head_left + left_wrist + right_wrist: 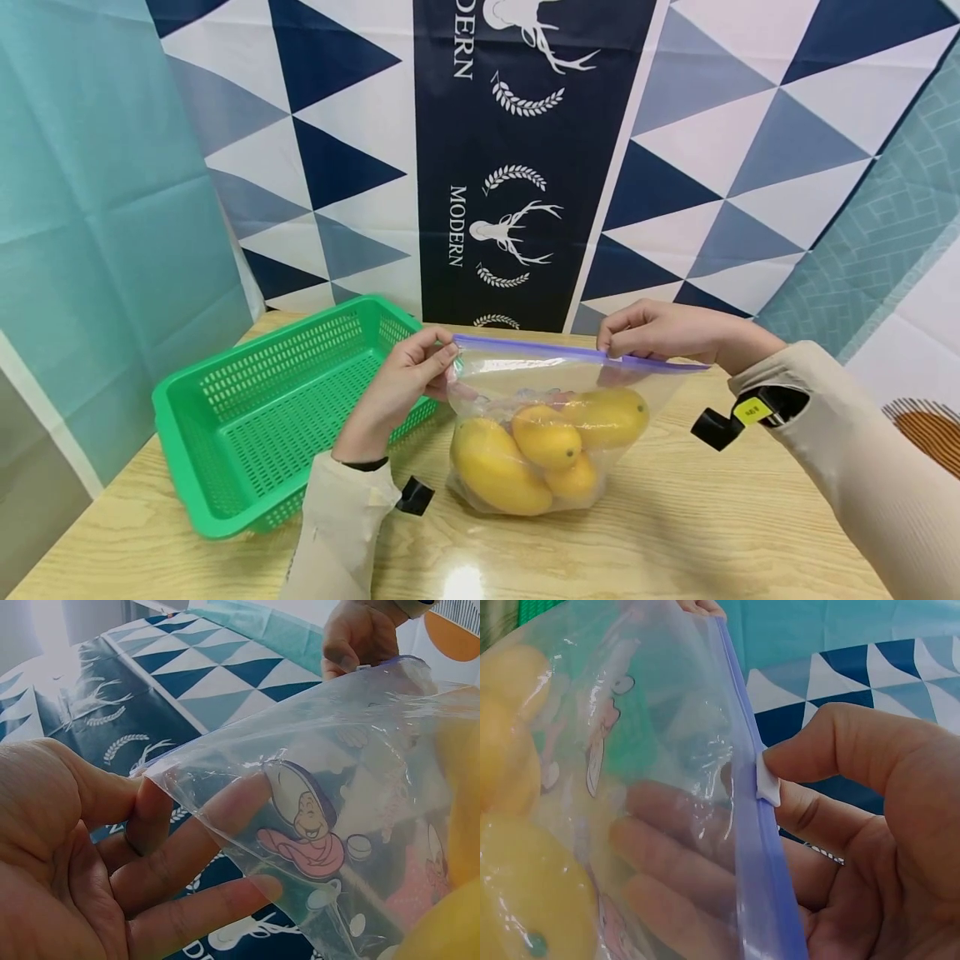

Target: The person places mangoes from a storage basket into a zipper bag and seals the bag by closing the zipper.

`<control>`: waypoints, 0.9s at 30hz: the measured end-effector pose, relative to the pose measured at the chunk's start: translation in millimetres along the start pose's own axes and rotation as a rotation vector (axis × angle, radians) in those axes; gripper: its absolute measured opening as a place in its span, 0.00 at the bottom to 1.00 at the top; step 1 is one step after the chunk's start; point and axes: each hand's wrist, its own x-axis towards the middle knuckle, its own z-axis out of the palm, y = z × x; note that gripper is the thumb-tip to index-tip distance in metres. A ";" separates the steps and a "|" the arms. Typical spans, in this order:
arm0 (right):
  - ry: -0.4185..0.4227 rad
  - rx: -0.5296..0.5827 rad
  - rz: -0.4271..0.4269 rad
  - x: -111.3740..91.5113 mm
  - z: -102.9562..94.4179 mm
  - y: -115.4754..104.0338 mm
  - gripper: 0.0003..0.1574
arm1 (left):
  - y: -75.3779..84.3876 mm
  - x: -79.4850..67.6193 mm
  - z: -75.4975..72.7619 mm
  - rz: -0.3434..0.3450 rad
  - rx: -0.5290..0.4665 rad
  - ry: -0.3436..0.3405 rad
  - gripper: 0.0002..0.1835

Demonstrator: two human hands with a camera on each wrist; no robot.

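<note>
A clear slider zip bag (487, 371) with printed cartoon figures stands on the table, its purple zip strip (532, 344) stretched across the top. Inside lie several yellow mangoes (498, 467). My left hand (405, 371) pinches the bag's upper left corner between thumb and forefinger; in the left wrist view its other fingers spread behind the plastic. With thumb and forefinger, my right hand (667, 333) pinches the white slider (767, 782), which sits on the strip toward its right end. Its remaining fingers show through the film in the right wrist view.
To the left of the bag is a green plastic basket (168, 450) with perforated walls. The light wooden table (675, 517) runs back to a patterned cloth (525, 150) hanging behind it. Teal cloth (112, 225) hangs at the left.
</note>
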 end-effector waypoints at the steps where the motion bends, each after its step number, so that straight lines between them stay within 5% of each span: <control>1: -0.001 0.001 0.003 -0.2 -0.9 0.3 0.09 | 0.0 0.1 0.0 -0.001 -0.004 0.000 0.07; 14: -0.003 0.032 0.050 -4.6 -10.0 7.7 0.08 | -0.9 -0.1 -1.1 0.001 -0.080 -0.035 0.06; 27: -0.027 0.041 0.008 -9.6 -18.0 15.9 0.10 | -1.1 0.8 -1.1 0.000 -0.042 0.004 0.06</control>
